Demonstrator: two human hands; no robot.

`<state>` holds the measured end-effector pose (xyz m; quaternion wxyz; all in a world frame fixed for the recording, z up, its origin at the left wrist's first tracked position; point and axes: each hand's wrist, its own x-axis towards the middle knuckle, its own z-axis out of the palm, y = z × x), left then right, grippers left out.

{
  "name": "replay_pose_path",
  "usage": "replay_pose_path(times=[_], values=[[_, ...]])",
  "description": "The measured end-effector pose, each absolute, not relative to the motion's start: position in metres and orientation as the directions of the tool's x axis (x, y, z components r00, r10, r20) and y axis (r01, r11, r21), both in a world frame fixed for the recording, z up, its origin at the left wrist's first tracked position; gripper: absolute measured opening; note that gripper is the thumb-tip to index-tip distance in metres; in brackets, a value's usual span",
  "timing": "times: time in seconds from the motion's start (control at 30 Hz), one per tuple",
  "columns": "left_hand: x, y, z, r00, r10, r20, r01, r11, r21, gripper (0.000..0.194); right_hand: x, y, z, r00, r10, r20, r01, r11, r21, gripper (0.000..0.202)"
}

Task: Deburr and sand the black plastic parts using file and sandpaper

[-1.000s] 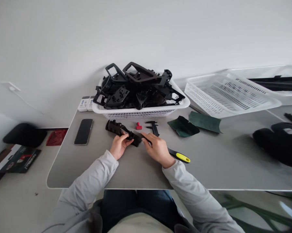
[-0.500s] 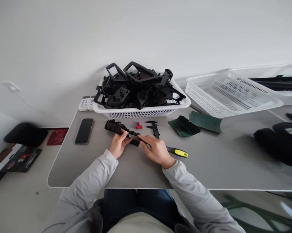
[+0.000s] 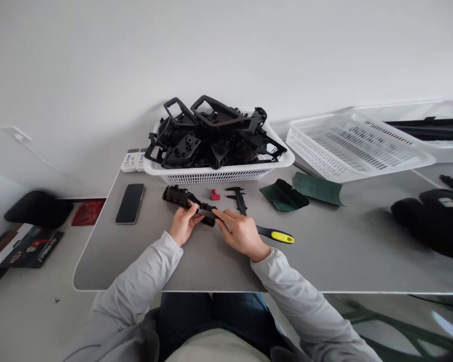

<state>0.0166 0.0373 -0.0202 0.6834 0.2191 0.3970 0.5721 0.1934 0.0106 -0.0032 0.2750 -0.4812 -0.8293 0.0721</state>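
Observation:
My left hand is closed on a long black plastic part, its thumb on top near the middle. The part lies slanted just over the table. My right hand is closed around what looks like a flat file, its fingertips at the grey blade, which lies along the part's near side. The file's black and yellow handle sticks out to the right behind the hand. My fingers hide the middle of the tool and some of the part.
Behind stands a white basket heaped with black plastic parts. Nearby lie a small red piece, a black caliper, green sandpaper sheets and a phone. White baskets stand at the right, beyond a black bundle.
The file's handle end has shifted slightly to the right relative to the table. Both hands keep nearly the same position and hold, and the black part has barely moved.

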Motion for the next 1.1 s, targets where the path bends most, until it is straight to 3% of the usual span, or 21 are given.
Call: replay_pose_path(times=[0.27,0.43,0.53,0.63,0.73,0.8,0.9,1.03,1.1], values=[[0.015,0.034,-0.016,0.094,0.948,-0.304,-0.629,0.293,0.721,0.041,0.199,0.016,0.000,-0.245,0.879,0.408,0.707,0.450,-0.545,0.035],[0.017,0.028,-0.017,-0.006,0.953,-0.302,-0.634,0.230,0.739,0.044,0.210,0.023,0.010,-0.055,0.899,0.434,0.577,0.383,-0.721,0.035],[0.017,0.020,-0.018,-0.121,0.957,-0.264,-0.608,0.139,0.781,0.045,0.215,0.024,0.017,0.081,0.926,0.367,0.386,0.311,-0.869,0.037],[0.014,0.011,-0.019,-0.209,0.944,-0.256,-0.568,0.095,0.817,0.046,0.215,0.020,0.024,0.116,0.970,0.215,0.036,0.212,-0.977,0.041],[0.011,0.004,-0.021,-0.220,0.937,-0.272,-0.560,0.108,0.821,0.043,0.207,0.011,0.030,-0.010,0.999,0.035,-0.266,0.031,-0.963,0.050],[0.011,0.000,-0.024,-0.163,0.944,-0.286,-0.580,0.142,0.802,0.041,0.199,0.003,0.029,-0.127,0.989,-0.073,-0.356,-0.114,-0.928,0.055],[0.014,-0.006,-0.028,-0.092,0.945,-0.315,-0.587,0.204,0.783,0.046,0.188,-0.008,0.020,-0.248,0.951,-0.184,-0.396,-0.273,-0.877,0.061],[0.020,-0.013,-0.029,-0.164,0.925,-0.343,-0.554,0.201,0.808,0.082,0.178,-0.018,-0.003,-0.306,0.916,-0.261,-0.418,-0.375,-0.827,0.058],[0.020,-0.015,-0.027,-0.183,0.929,-0.321,-0.552,0.173,0.816,0.087,0.175,-0.021,-0.012,-0.328,0.901,-0.283,-0.415,-0.407,-0.814,0.056]])
